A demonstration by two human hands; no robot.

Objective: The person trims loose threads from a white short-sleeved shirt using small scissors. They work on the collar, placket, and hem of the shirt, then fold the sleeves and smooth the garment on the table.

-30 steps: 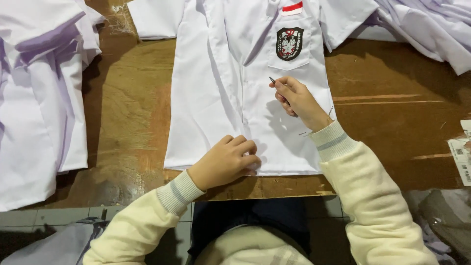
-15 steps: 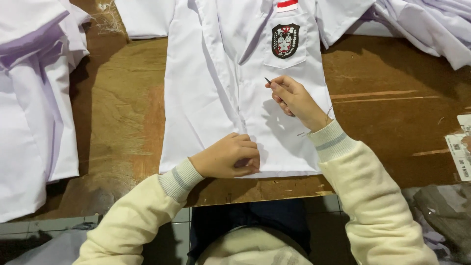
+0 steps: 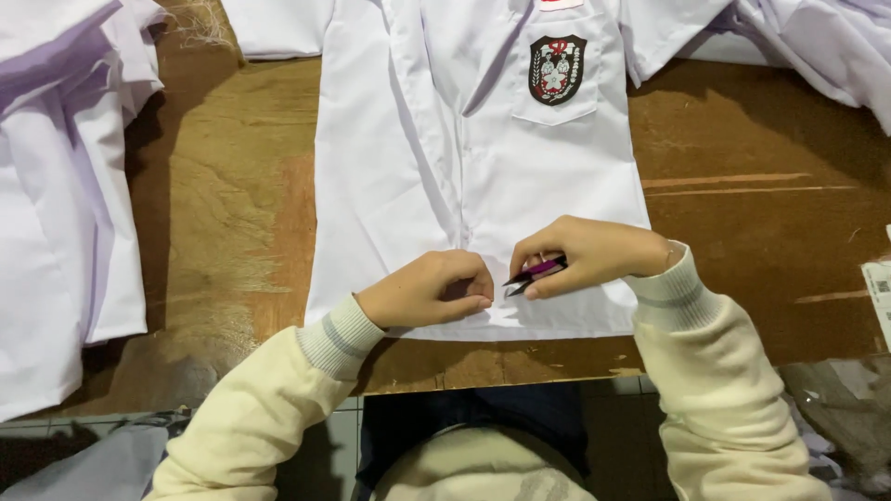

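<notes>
Worn brown wooden table [image 3: 232, 213] bore a white badge-pocketed shirt [image 3: 418, 186]; left hand [image 3: 427, 289] pinched its hem, right hand [image 3: 585, 255] clamped small purple snips [image 3: 534, 273] (blades could nick fabric if slipped).

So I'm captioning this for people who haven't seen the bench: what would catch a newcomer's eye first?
The white shirt spread flat on the brown wooden table, with a dark crest badge on its chest pocket. Near the hem, the right hand pinches a small purple-handled tool while the left hand presses the cloth beside it. More white garments are heaped at the left edge.
</notes>
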